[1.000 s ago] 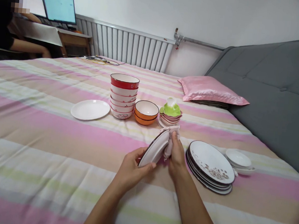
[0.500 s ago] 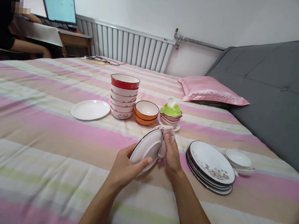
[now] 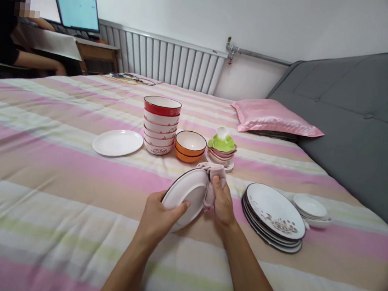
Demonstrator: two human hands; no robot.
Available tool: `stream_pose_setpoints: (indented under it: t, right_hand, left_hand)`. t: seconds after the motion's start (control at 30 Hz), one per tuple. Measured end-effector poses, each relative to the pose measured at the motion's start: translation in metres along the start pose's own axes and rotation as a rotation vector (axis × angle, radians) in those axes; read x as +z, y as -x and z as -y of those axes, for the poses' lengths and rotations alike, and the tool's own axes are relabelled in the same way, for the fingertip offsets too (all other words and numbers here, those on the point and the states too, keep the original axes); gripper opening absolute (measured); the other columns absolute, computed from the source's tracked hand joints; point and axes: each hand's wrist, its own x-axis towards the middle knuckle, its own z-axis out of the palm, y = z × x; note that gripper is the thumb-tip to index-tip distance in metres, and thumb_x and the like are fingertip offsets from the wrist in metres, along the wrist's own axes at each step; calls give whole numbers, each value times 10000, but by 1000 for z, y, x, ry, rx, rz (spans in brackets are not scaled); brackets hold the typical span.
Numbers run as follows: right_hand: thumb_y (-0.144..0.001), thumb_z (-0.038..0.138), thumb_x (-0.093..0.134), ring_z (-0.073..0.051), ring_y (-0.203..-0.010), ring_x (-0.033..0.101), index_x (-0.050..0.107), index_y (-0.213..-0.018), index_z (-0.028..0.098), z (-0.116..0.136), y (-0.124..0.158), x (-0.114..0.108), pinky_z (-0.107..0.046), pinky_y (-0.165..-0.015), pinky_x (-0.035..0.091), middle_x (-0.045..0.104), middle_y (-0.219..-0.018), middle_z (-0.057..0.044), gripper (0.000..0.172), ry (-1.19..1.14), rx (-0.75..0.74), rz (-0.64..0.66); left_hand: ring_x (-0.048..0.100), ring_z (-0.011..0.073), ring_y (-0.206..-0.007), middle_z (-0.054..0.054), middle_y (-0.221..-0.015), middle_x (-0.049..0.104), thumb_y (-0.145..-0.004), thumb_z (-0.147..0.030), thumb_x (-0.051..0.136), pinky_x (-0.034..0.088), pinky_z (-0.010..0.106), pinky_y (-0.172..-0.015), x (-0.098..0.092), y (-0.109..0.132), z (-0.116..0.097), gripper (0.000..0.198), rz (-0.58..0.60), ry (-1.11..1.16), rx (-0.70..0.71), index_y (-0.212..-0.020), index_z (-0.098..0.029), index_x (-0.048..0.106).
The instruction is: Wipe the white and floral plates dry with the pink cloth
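Note:
My left hand (image 3: 157, 218) grips a white plate (image 3: 185, 194) with a dark rim, held tilted above the striped bed. My right hand (image 3: 222, 204) pinches a pale pink cloth (image 3: 213, 176) against the plate's right edge. Just to the right lies a stack of patterned plates (image 3: 274, 216). Beyond my hands stand a stack of red and white bowls (image 3: 160, 124), two orange bowls (image 3: 189, 146) and a pile of small dishes topped by a green one (image 3: 221, 149).
A white plate (image 3: 117, 142) lies left of the bowls. Small white saucers (image 3: 310, 208) sit at the right by the grey headboard (image 3: 359, 114). A pink pillow (image 3: 273, 117) lies behind. A person (image 3: 6, 34) sits at a desk with monitors, far left.
The plate has turned and shifted left, its underside now facing me more. My left hand moved left with it; the cloth slid along the plate's edge.

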Motion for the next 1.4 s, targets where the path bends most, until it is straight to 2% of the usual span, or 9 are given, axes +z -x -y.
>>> stream_pose_setpoints:
  t: [0.2, 0.4, 0.57, 0.67, 0.77, 0.97, 1.17, 1.27, 1.4]
  right_hand:
    - [-809, 555, 543, -183, -980, 621, 604, -1131, 219, -7, -4, -2, -268, -753, 511, 673, -1074, -37, 469, -91, 93, -12]
    - [-762, 584, 583, -153, -593, 636, 619, -1044, 210, -1, -5, 1, -223, -454, 460, 700, -750, -8, 470, -307, 338, 19]
    - [-769, 582, 546, -162, -537, 624, 624, -986, 204, 8, -7, 1, -250, -434, 453, 693, -703, -11, 443, -463, 436, -36]
    - [-756, 557, 557, -159, -575, 624, 614, -909, 209, 10, -10, -5, -262, -498, 473, 679, -703, 8, 384, -406, 289, -249]
    - [-771, 517, 557, -139, -552, 580, 597, -772, 198, 17, -10, -11, -251, -513, 441, 628, -645, 16, 321, -174, 1, -415]
    - [-860, 372, 471, -137, -579, 528, 523, -648, 211, 40, 6, -5, -274, -588, 433, 519, -603, 10, 271, 32, -480, -325]
    - [-872, 332, 483, -199, -810, 609, 591, -873, 227, 39, 12, -5, -366, -782, 475, 623, -840, -36, 151, 252, -541, -62]
    - [-898, 317, 448, -226, -1071, 550, 591, -1102, 240, 29, 6, -8, -426, -973, 381, 615, -1128, -70, 261, 471, -584, -87]
    - [-925, 322, 413, -207, -1257, 421, 434, -1343, 263, 15, -1, -11, -442, -1076, 277, 498, -1349, -64, 423, 601, -543, -75]
  left_hand:
    - [662, 220, -700, 72, -763, 726, -566, -334, 794, 533, 272, -612, 5, 0, 11, 390, -167, 214, -2, -854, -80, 725]
    - [656, 191, -684, 66, -749, 726, -562, -332, 800, 536, 259, -632, 19, 4, 14, 349, -308, 369, 25, -800, -88, 725]
    - [656, 203, -651, 65, -690, 714, -583, -341, 776, 532, 258, -600, 33, 12, 8, 316, -262, 230, 70, -750, -77, 724]
    - [662, 210, -682, 55, -732, 722, -620, -351, 749, 537, 261, -621, 36, 14, 5, 326, -107, 153, 113, -816, -91, 730]
    - [669, 212, -736, 52, -796, 732, -658, -344, 722, 542, 262, -662, 33, 12, 3, 332, 23, 85, 121, -896, -112, 724]
    - [668, 211, -763, 42, -838, 731, -660, -265, 704, 531, 249, -669, 18, 5, 3, 296, 193, -78, 205, -932, -149, 712]
    - [670, 227, -799, 40, -882, 733, -678, -233, 671, 527, 259, -683, 14, 2, 7, 325, 211, -108, 171, -990, -151, 710]
    - [675, 247, -747, 58, -803, 733, -673, -297, 685, 531, 281, -632, 15, -2, 12, 300, 130, -63, 60, -903, -110, 727]
    - [682, 259, -747, 77, -805, 737, -611, -317, 736, 548, 308, -641, 16, -4, 15, 344, 31, 52, -10, -872, -94, 728]
